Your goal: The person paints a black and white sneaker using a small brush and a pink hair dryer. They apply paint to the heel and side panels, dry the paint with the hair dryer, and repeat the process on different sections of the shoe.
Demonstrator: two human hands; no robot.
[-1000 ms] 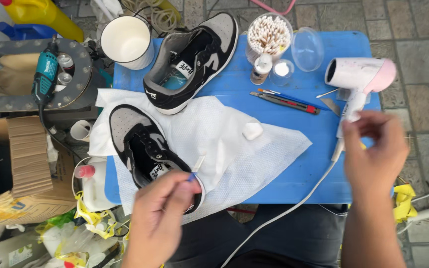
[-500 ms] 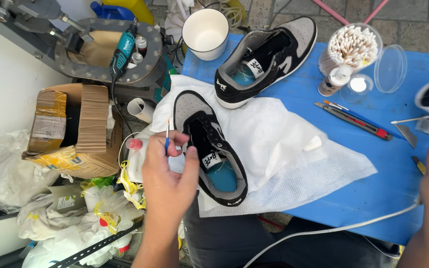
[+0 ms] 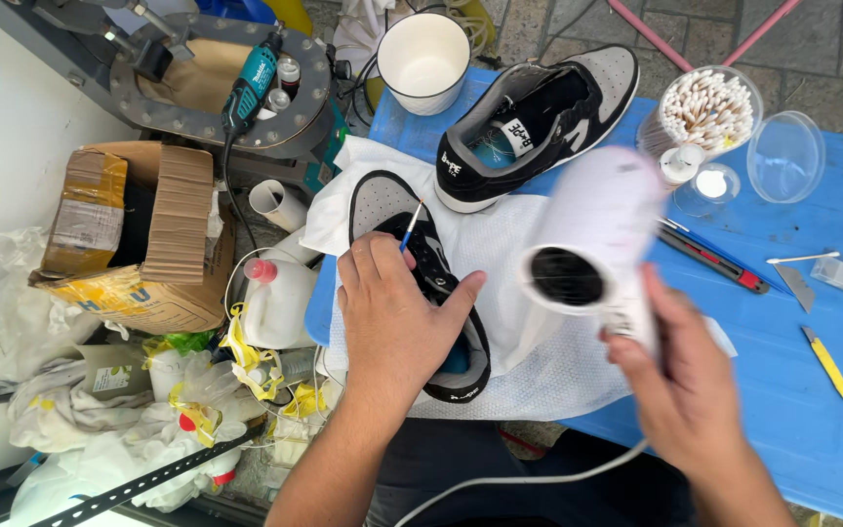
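Work surface: blue table [image 3: 822, 429] at right of frame, standing on grey stone paving, with a white cloth [image 3: 539, 342] spread at centre. An opened cardboard box [image 3: 139, 234] with yellow tape sits at left; a white plastic jug [image 3: 275, 303] with red cap stands just right of it. Left hand [image 3: 397, 317] presses on 1 black-and-grey shoe [image 3: 421, 263] on the cloth, fingers pinching a thin blue brush [image 3: 410, 226]. Right hand [image 3: 685, 385] is clamped on a blurred white hair dryer [image 3: 592, 239]. A 2nd shoe [image 3: 539, 122] lies above.

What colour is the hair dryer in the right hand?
White, blurred by motion; the hair dryer shows in the head view.
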